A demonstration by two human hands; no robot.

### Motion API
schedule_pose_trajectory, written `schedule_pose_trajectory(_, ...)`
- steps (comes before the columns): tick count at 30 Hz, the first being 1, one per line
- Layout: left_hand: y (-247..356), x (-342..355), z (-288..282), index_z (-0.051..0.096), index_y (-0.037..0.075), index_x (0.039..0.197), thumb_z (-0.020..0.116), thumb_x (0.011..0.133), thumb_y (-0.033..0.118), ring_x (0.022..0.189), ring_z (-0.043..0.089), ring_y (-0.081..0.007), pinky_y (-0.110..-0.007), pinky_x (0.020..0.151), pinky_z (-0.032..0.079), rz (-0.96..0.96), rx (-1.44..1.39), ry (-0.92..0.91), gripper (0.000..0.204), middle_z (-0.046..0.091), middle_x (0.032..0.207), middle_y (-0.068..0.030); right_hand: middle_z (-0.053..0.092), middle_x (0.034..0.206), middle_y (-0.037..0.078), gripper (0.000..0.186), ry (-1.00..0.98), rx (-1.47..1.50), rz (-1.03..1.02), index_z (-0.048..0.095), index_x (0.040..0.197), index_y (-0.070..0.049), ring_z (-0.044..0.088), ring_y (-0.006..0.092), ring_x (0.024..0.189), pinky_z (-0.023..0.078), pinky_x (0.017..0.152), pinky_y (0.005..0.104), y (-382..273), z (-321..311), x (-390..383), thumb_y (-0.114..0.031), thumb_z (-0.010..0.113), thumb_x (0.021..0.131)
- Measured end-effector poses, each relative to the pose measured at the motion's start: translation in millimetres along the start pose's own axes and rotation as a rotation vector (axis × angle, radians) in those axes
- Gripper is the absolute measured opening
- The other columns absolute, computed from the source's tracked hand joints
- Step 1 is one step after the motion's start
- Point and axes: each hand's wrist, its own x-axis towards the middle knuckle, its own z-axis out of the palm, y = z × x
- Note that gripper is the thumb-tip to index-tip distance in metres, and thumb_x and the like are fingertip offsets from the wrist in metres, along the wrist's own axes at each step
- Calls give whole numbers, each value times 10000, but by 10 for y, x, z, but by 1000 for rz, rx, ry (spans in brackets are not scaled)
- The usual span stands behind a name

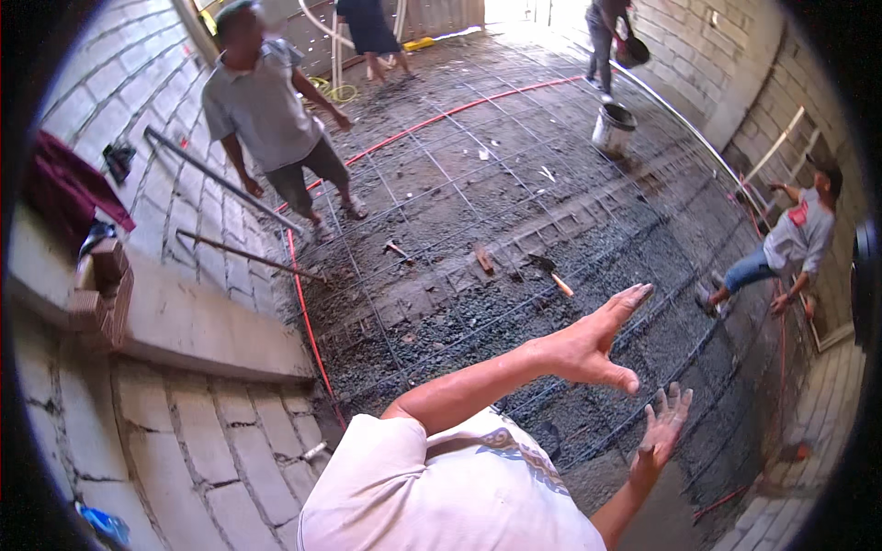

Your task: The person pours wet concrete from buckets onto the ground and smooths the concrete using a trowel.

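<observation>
Both of my hands are raised in front of my chest over the floor, and neither holds anything. My left hand reaches across to the right, its fingers stretched out and the thumb apart. Lower and further right, my right hand has its fingers spread, with grey residue on the fingertips. Beneath them lies dark, wet concrete with a steel rebar grid over it. A trowel with a wooden handle rests on the floor just beyond my left hand. Farther off lie a hammer and a reddish-brown block.
A person in a grey shirt stands at left, another sits low at right. Two more are at the back, one holding a dark bucket. A whitish bucket, red tubing, leaning poles and block walls surround the grid.
</observation>
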Motion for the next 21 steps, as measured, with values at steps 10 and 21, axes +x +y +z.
schedule_pose_trajectory(10,196,-303,-249,23,7,1476,832,576,562,1420,80,-336,-475,1146,137,31,-68,227,1331,62,1528,-243,245,1495,181,1251,-178,14,-75,113,1488,-90,301,390,1334,254,1037,592,17,14,153,-780,660,599)
schedule_pose_trajectory(21,1178,208,-830,61,115,1501,765,588,624,1371,303,-325,-531,1024,344,547,-75,651,1261,253,1506,-165,244,1491,204,1216,-80,-23,-187,174,1484,-111,309,408,1340,267,1050,593,-264,-282,95,-733,707,586)
